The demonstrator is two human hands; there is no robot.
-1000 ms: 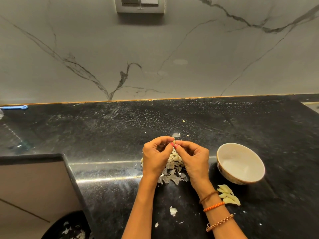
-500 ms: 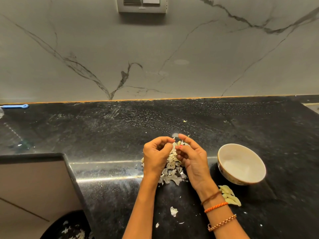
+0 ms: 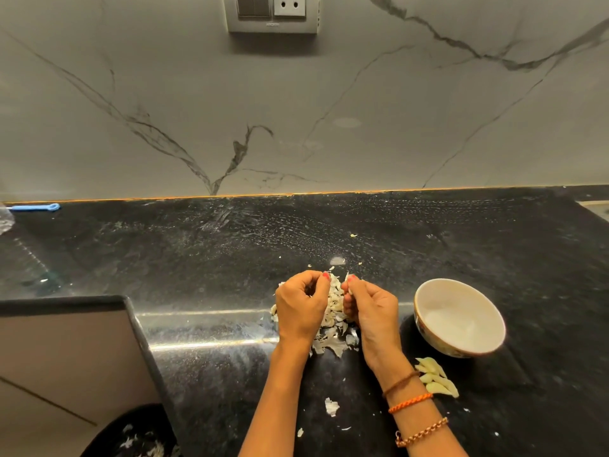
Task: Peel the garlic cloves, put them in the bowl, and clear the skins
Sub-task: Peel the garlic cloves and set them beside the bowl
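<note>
Both hands over heap of garlic skins [image 3: 333, 328] on black table [image 3: 204, 258]. Left hand [image 3: 301, 305] curled, grip closed; what it pinches cannot tell. Right hand [image 3: 370, 308] fingers curled round pale garlic clove [image 3: 350, 289]. Hands near each other, small gap between. White bowl [image 3: 459, 318] just right of right hand, upright. Peeled cloves [image 3: 435, 377] lie on table beside right wrist, near bowl, outside it. Stray skin scrap [image 3: 331, 406] between forearms. Wall socket plate [image 3: 272, 13] above; its small lettering unreadable.
</note>
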